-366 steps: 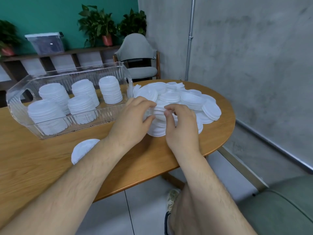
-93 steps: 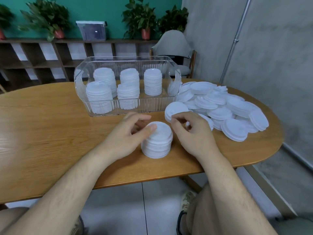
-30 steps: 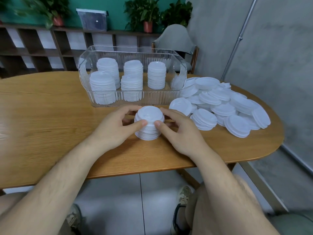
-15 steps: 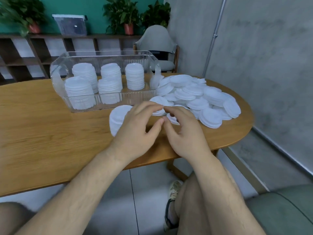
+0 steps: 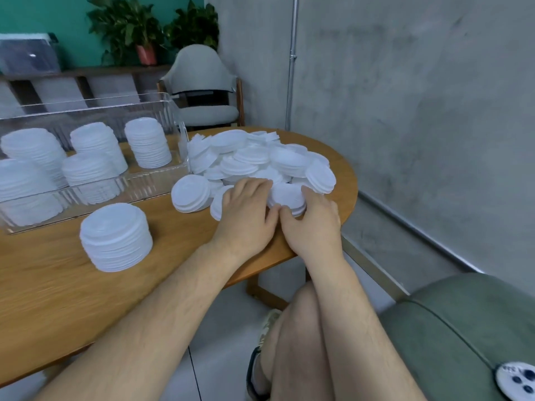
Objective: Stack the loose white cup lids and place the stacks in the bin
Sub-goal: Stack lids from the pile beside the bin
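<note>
Bare, hairy forearms (image 5: 162, 311) and bare knees (image 5: 298, 337); one pale patterned sneaker (image 5: 267, 328) with a dark collar

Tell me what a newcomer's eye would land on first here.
A sprawling heap of loose white lids covers the table's right end, with the left hand and right hand cupping a short stack at its near edge. A finished stack stands alone on the table before the clear bin, which holds five more stacks.
</note>
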Tool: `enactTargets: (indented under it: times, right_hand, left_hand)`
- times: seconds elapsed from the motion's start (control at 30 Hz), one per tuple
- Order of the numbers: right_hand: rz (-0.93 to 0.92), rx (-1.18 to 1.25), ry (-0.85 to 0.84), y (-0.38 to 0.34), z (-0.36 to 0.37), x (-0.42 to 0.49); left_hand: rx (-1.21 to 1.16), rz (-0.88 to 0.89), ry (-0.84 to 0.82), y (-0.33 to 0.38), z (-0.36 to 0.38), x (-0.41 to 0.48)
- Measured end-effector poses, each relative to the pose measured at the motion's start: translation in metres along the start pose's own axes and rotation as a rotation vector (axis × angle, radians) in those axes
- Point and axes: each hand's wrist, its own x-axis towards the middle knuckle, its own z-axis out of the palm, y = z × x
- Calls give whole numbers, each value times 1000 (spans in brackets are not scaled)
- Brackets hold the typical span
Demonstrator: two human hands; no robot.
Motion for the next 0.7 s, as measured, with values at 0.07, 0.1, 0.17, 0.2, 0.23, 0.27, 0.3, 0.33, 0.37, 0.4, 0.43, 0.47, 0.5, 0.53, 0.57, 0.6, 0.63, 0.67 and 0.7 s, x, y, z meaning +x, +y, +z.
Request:
enactTargets:
  times: [0.07, 0.1, 0.17, 0.2, 0.23, 0.27, 0.3, 0.33, 0.37, 0.4, 0.43, 0.47, 0.5, 0.53, 0.57, 0.6, 0.63, 0.67, 0.7]
  right_hand:
    - [2, -4, -19, 2, -2, 0]
    - [-6, -8, -26, 3, -3, 0]
    - [-32, -1, -29, 4, -5, 1]
    - [-45, 7, -29, 5, -5, 1]
    - [-55, 21, -27, 5, -5, 0]
    - [-64, 39, -21, 4, -5, -1]
    - [-72, 61, -10, 4, -5, -2]
    - [-82, 81, 0, 3, -6, -3]
    - [-89, 102, 8, 2, -7, -4]
    - [-93, 123, 15, 1, -9, -6]
    - [-98, 143, 22, 0, -10, -8]
    - [-113, 160, 29, -3, -11, -9]
    - [-129, 173, 35, -6, -11, -11]
    - [-147, 184, 37, -9, -11, -14]
    - [-168, 198, 40, -12, -10, -16]
    - [-192, 212, 43, -16, -8, -18]
    - [-218, 225, 41, -21, -6, -21]
    - [-244, 236, 33, -26, -3, -24]
    - [-270, 248, 20, -31, -1, -27]
  left_hand:
    - [11, 7, -4, -3, 4, 1]
    - [12, 10, -4, -4, 5, 0]
    - [6, 15, 1, -5, 7, 0]
    - [-2, 14, 1, -5, 7, 0]
    - [-14, 10, 2, -5, 7, 0]
    - [-28, 2, 2, -5, 7, 0]
    - [-45, -10, 6, -5, 6, 0]
    - [-66, -23, 13, -6, 6, -1]
    - [-89, -35, 20, -7, 4, -2]
    - [-114, -44, 28, -7, 3, -3]
    - [-140, -49, 35, -7, 1, -4]
    - [-170, -50, 44, -8, -3, -7]
    - [-202, -49, 60, -9, -7, -10]
    - [-233, -45, 82, -10, -13, -14]
    - [-260, -42, 105, -13, -18, -19]
    - [-279, -43, 126, -15, -25, -24]
    - [-291, -48, 145, -18, -32, -30]
    - [-294, -55, 162, -22, -39, -35]
    - [-287, -61, 180, -26, -46, -41]
